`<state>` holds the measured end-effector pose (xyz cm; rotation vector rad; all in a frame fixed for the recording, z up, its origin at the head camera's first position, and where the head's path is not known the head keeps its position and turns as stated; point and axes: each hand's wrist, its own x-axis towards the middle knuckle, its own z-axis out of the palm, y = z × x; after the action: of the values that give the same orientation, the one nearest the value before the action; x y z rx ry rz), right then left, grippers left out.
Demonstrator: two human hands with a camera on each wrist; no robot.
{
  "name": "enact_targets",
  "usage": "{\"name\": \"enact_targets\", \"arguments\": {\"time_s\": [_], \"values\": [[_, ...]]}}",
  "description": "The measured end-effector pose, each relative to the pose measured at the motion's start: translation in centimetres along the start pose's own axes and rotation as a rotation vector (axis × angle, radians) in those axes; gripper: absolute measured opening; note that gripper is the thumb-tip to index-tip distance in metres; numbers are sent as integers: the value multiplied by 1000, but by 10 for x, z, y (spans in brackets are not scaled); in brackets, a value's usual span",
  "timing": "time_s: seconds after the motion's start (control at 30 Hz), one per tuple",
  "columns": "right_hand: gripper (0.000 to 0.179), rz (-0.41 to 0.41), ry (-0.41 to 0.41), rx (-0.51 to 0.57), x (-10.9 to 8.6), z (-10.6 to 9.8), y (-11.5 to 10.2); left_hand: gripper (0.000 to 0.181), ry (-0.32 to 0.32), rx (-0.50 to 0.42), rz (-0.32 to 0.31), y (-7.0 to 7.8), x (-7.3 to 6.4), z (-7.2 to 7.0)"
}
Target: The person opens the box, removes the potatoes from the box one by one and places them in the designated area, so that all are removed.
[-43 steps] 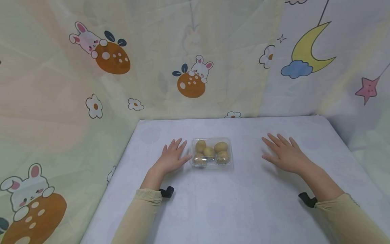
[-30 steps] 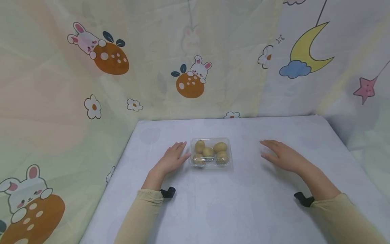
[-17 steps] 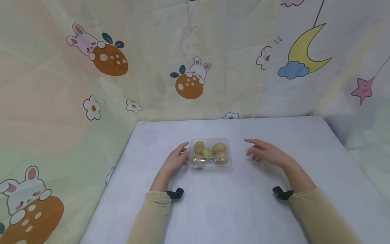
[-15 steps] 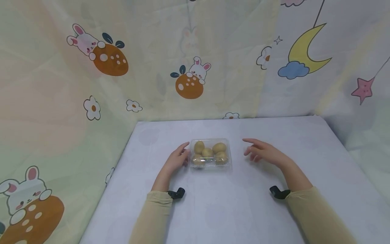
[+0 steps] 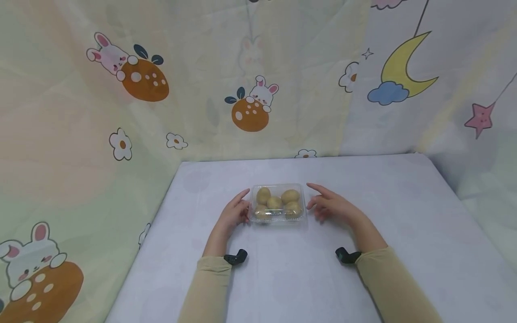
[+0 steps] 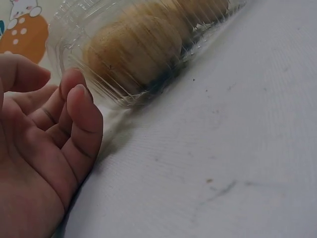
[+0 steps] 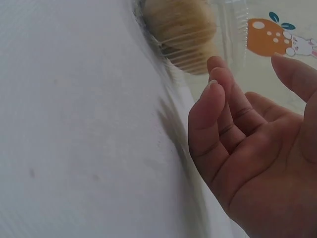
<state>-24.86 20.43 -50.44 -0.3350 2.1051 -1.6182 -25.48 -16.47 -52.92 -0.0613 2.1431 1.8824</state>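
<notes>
A clear plastic clamshell box with several potatoes inside sits on the table, its lid down. At its left side is my left hand, fingertips right by the wall, index finger pointing forward and the others loosely bent. My right hand stands on the opposite side, a small gap from the box, its fingers loosely bent too. The left wrist view shows the ribbed box wall just beyond the fingers. In the right wrist view, the fingers are near the box's other end. Neither hand holds anything.
A white cloth covers the table. Behind it hangs a curtain printed with rabbits, flowers and a moon. Black wrist mounts stick out inward from both cuffs.
My right hand has moved left, close to the box, and its spread fingers have bent. The left hand has turned on its side beside the box. The box stays in place.
</notes>
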Motion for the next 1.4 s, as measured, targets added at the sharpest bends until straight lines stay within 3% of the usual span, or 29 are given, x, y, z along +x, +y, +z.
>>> {"name": "enact_targets", "arguments": {"time_s": [0.33,0.6,1.0,1.2,1.4], "values": [[66,5,5,137,9,12,10,58,-124,-99,23,-4,-2,-6],[75,29,-14,214,11,21,8,64,-230,-102,36,-6,0,-14],[86,-30,-67,265,9,27,13,69,-281,-102,62,-8,0,-16],[86,-75,-131,355,10,30,15,73,-341,-136,75,-10,-1,-18],[85,-70,-153,390,11,31,16,77,-405,-183,92,-15,0,-20]]}}
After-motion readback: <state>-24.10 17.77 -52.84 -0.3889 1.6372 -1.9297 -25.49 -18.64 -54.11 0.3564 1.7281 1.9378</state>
